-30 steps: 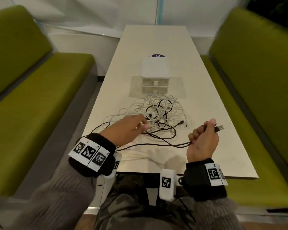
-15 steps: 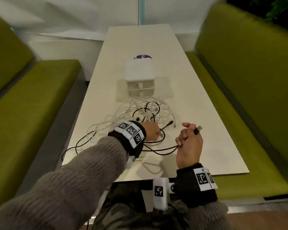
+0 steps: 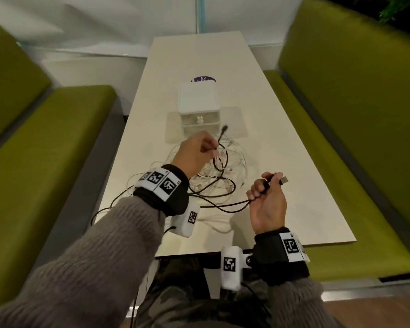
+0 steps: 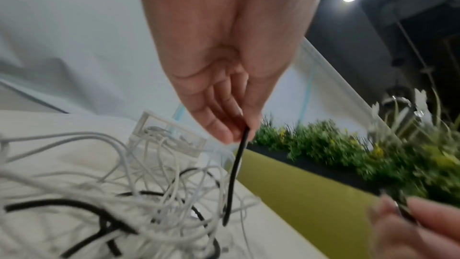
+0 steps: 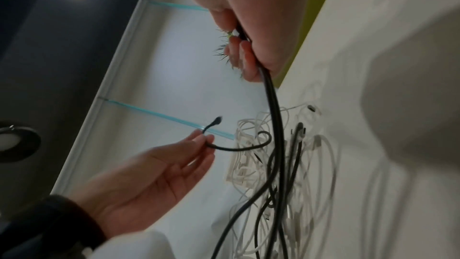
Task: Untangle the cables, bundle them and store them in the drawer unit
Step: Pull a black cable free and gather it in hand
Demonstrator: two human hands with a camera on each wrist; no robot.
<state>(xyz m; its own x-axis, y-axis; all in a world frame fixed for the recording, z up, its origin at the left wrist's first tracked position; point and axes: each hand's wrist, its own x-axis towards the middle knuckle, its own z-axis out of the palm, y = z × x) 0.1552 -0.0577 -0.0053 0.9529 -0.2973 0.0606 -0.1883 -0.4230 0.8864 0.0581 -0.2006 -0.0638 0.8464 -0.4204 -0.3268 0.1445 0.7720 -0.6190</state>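
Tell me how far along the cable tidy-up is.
Done: nothing bundled or stored; the drawer unit looks shut. In hand: the left hand pinches one end of a black cable, the right hand grips its USB end. Left: the white cables lie tangled on the table.

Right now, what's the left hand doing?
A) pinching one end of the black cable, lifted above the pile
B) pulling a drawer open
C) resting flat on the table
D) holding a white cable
A: the left hand pinches the black cable just below its small plug, raised over the tangle of white cables, while the right hand grips the USB end; the drawer unit is shut.
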